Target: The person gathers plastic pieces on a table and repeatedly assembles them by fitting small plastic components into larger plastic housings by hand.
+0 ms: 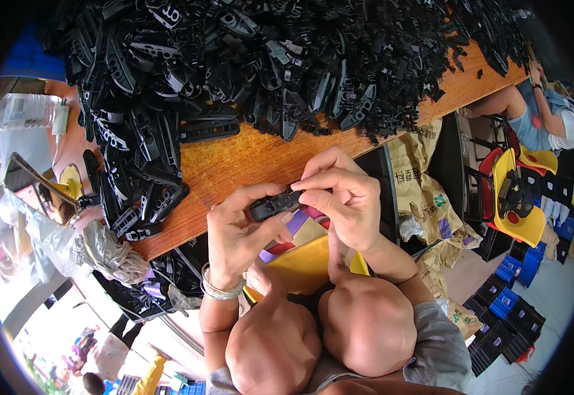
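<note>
Part (268, 208), black, elongated, rounded at left end; left grip (233, 230) clasps body, right grip (350, 205) pinches opposite end.

A hand could pass over the front of the table (234, 156), between the black pile (267, 72) and the left hand (229, 227) and right hand (349, 201). The pile blocks the back and the left end. Knees (366, 322) block the near side, a bag (413, 178) the right.

Workshop: black parts (287, 62) heaped on wooden table (218, 161); floor bins (529, 268).
</note>
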`<state>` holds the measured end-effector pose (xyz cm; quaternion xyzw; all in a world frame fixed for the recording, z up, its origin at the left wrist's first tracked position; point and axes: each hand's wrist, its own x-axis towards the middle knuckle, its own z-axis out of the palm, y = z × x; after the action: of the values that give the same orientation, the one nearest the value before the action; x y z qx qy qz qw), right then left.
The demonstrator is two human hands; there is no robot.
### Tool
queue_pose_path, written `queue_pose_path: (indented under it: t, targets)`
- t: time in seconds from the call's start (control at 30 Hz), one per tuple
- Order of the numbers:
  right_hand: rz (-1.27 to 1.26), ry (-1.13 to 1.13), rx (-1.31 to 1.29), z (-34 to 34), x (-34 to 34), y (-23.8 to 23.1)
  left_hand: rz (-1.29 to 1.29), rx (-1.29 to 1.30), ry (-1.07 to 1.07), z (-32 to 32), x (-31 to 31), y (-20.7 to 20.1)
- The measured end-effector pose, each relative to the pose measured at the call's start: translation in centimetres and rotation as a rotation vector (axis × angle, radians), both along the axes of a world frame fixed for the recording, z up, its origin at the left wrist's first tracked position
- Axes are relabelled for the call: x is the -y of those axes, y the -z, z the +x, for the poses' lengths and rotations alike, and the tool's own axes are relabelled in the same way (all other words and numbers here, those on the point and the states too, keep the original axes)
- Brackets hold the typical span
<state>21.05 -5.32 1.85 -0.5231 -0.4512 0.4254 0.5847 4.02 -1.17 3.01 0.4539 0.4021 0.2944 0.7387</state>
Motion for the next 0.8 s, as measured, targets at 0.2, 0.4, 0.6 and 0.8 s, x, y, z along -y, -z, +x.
queue_pose_path:
  t: [0.2,0.4,0.6,0.8]
  targets:
    - [0.033,0.067,0.191,-0.5,0.3,0.5,-0.084,0.037,-0.059,-0.1,0.1,-0.4]
    - [0.052,-0.014,0.303,-0.3,0.2,-0.3,0.018,-0.044,-0.181,0.4,0.3,-0.5]
    - [-0.126,-0.092,0.259,0.3,1.2,-0.6,0.086,-0.17,-0.097,0.2,0.5,-1.0]
    - [-0.542,-0.409,0.059,3.6,2.0,-1.2,0.778,-0.638,-0.113,-0.7,-2.0,-0.2]
